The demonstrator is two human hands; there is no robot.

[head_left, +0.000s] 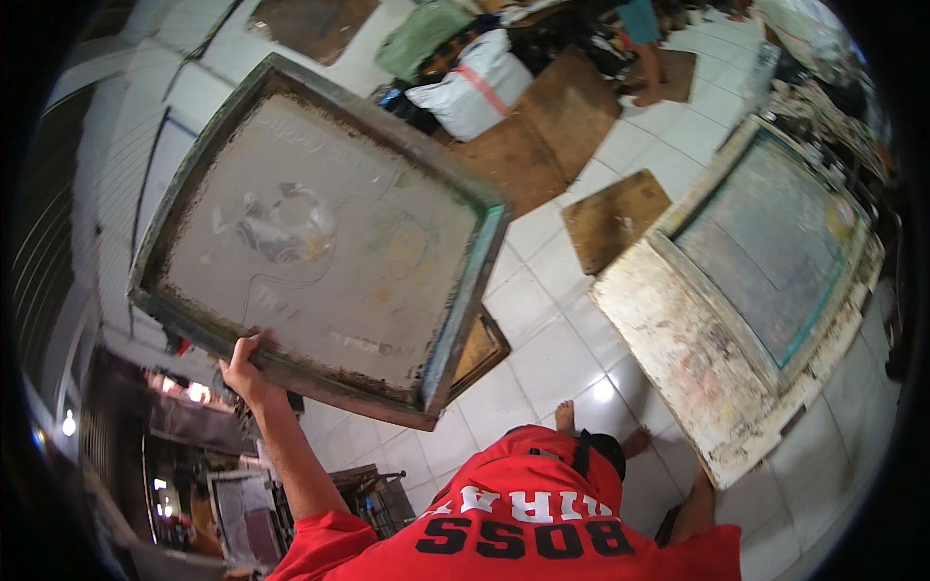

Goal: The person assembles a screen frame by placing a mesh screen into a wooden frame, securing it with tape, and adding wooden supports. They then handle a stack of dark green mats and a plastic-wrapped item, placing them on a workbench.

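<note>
My left hand [248, 370] is closed round the lower edge of a large screen-printing frame [363, 387], which is tilted up at the left. Its wooden border is worn, and its grey mesh [339, 232] shows faint stencil marks and smudges. To the right is a paint-stained pale board [683, 358], with a second screen frame [775, 247] lying on it; that one has bluish-grey mesh and teal edging. My right forearm [694, 511] reaches up to the board's near corner. The right hand's fingers are hidden there.
White tiles [542, 358] cover the floor. Brown boards [542, 126] and a smaller brown board [615, 218] lie ahead, by a white sack [472, 87]. Another person's leg [651, 73] shows at the far side. Cloth and bags [823, 116] are heaped at the far right. A rack [373, 499] stands lower left.
</note>
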